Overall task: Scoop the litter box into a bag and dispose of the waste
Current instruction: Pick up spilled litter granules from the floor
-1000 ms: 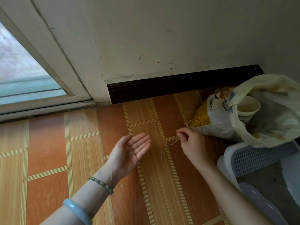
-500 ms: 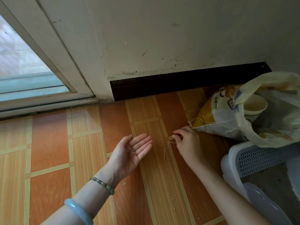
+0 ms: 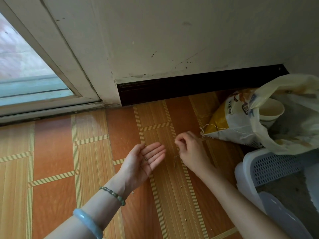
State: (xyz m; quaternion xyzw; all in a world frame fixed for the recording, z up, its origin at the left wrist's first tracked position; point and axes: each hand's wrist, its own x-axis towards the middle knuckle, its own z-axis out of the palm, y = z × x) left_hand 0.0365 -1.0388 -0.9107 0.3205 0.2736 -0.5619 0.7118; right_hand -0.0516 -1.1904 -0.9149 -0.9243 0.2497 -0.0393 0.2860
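The yellow-and-white litter sack (image 3: 229,123), printed "5KG", is lying beside the litter box (image 3: 269,169). Left hand (image 3: 146,159) is hovering nearby, palm up, fingers together. Right hand (image 3: 191,150) is pinching loose thread (image 3: 176,159) near the sack's corner.

Head view, angled steeply down, close above floor (image 3: 57,152)

Soft dim daylight, wide-angle edge warp
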